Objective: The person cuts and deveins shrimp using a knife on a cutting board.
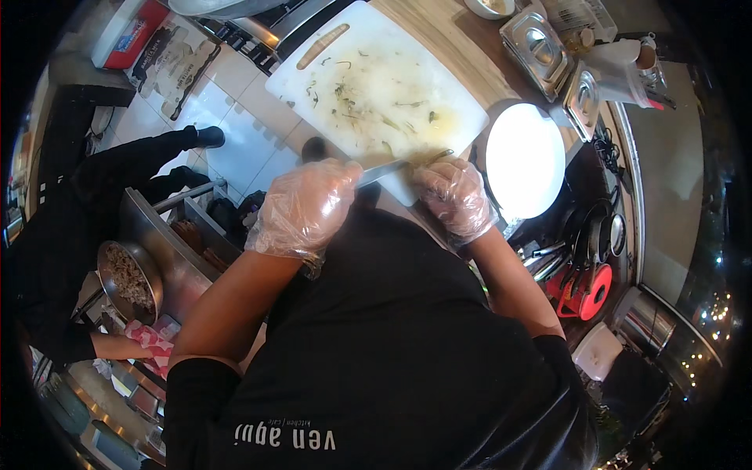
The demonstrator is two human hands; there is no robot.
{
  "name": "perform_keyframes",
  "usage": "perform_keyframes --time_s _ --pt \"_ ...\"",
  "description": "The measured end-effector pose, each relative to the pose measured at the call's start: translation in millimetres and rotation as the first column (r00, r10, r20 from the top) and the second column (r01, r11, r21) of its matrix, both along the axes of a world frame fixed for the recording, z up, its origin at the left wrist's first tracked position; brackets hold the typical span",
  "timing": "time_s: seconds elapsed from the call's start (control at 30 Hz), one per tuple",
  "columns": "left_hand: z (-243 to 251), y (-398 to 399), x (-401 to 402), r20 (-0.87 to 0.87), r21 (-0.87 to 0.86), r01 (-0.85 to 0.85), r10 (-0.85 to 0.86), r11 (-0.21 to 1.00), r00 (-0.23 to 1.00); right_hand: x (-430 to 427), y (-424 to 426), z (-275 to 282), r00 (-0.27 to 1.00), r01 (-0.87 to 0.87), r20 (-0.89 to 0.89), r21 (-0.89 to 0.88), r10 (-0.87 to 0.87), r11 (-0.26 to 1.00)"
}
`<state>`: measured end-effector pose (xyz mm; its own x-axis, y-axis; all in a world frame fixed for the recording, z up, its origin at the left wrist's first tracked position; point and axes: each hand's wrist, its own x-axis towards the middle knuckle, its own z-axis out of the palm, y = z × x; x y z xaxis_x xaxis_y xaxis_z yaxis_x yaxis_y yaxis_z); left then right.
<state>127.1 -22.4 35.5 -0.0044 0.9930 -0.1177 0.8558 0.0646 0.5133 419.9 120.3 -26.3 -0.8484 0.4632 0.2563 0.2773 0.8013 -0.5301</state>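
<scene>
My left hand (308,205), in a clear plastic glove, is closed around a knife, its handle hidden; the blade (383,172) points right over the near edge of a white plastic cutting board (435,76). My right hand (455,197), gloved too, has its fingers curled near the board's near right corner, around a blurred greenish-brown food piece (432,156) too unclear to name. Green scraps (349,106) and wet yellowish stains lie on the board. Right of my right hand is a white oval plate (524,161).
Lidded steel food pans (536,50) and a small white bowl (490,7) stand beyond the plate. Pans (596,229) and a red pot (593,292) are at right. At left, a co-worker's hand holds a patterned cloth (150,346) near a steel bowl of shredded food (130,282), beside an open drawer (202,205).
</scene>
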Motion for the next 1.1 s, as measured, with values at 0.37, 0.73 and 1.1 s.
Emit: perform_keyframes --time_s 0.37,0.73,1.1 --pt "2.6 -0.2 -0.6 0.119 -0.056 -0.061 0.067 0.997 0.991 -2.5 -0.3 3.2 0.999 -0.042 -0.009 0.055 0.043 0.998" --pt "4.3 1.8 0.8 0.078 -0.055 -0.050 0.054 0.997 0.995 -13.7 2.5 28.7 0.971 0.000 0.240 -0.061 0.014 0.998" --pt "3.4 1.3 1.6 0.120 -0.050 -0.058 0.064 0.997 0.991 8.2 -2.8 21.7 0.922 0.086 0.369 0.097 -0.116 0.992"
